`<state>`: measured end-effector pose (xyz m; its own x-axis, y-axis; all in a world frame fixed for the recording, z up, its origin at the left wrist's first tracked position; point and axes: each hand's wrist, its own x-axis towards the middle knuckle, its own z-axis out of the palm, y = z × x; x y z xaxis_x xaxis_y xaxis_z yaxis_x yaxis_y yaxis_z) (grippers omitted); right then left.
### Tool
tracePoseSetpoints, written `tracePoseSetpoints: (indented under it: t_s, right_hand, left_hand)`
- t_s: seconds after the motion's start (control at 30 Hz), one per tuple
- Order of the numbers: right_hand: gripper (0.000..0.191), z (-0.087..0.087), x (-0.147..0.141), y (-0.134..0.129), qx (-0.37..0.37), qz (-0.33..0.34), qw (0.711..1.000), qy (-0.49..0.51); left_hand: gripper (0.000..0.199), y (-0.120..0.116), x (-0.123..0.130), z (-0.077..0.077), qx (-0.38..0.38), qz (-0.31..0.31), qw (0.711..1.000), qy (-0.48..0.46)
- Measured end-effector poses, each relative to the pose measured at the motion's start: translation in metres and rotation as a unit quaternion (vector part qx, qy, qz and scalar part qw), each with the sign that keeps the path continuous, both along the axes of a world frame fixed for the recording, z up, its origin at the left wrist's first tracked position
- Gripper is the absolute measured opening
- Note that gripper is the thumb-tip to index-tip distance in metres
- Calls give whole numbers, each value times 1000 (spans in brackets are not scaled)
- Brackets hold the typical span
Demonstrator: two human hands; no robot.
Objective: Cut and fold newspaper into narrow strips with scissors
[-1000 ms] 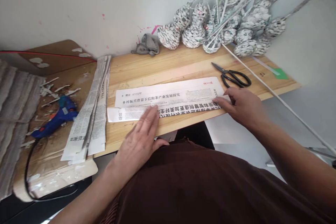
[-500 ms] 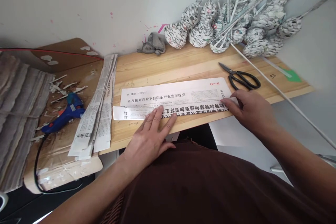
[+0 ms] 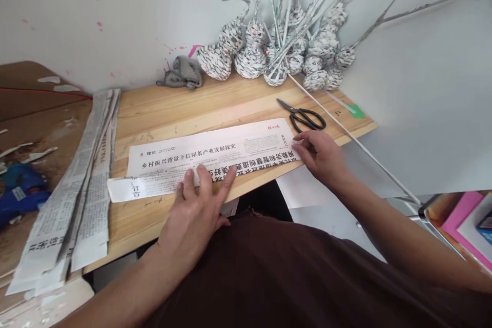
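A newspaper strip [image 3: 184,146] lies lengthwise on the wooden table, its near long edge folded over. My left hand [image 3: 196,210] rests on that fold with fingers spread, pressing the paper near its middle. At the strip's right end, my right hand [image 3: 315,154] pinches the paper between thumb and fingers. Black-handled scissors [image 3: 307,117] lie just behind my right hand, blades toward the upper left. A long thin paper rod [image 3: 353,138] runs diagonally past the right side of my right hand.
Woven paper gourd shapes [image 3: 249,59] stand by the wall, beside a grey cloth [image 3: 182,73]. More newspaper strips [image 3: 92,179] hang over the table's left end, near a blue glue gun [image 3: 23,192]. A green piece [image 3: 356,110] lies at the table's right corner.
The camera view has turned to the right, so the table and hands appear further left. Both hands keep about the same places on the paper.
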<state>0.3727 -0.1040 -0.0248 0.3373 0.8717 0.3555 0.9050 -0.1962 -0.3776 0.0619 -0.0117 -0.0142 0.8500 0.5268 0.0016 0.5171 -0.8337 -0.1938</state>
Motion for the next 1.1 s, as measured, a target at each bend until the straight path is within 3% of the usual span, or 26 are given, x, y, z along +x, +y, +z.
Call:
tracePoseSetpoints:
  t_s: [0.27,0.47,0.53,0.6,0.7,0.77,0.83,1.1]
  right_hand:
    - [17,-4,-2,-1,32,-7,999,-18]
    - [23,2,-17,-9,79,-18,989,-123]
    - [32,4,-37,-11,99,23,982,-160]
    - [46,3,-64,-11,72,96,977,-176]
    - [57,-4,-103,-6,19,227,958,-176]
    - [65,-8,-120,-2,-15,245,954,-173]
    - [70,-11,-129,0,-37,240,954,-175]
    - [68,-11,-113,-11,-87,198,958,-186]
  left_hand:
    - [127,-4,19,8,37,19,998,42]
    - [117,-2,26,9,29,28,998,46]
    - [116,-2,25,7,33,29,998,40]
    - [112,-2,24,5,29,29,999,21]
    - [89,-3,22,2,24,33,999,-5]
    - [69,-4,22,0,30,39,999,-9]
    - [61,-5,22,-2,38,42,998,-11]
    - [100,-6,21,-4,78,23,997,-6]
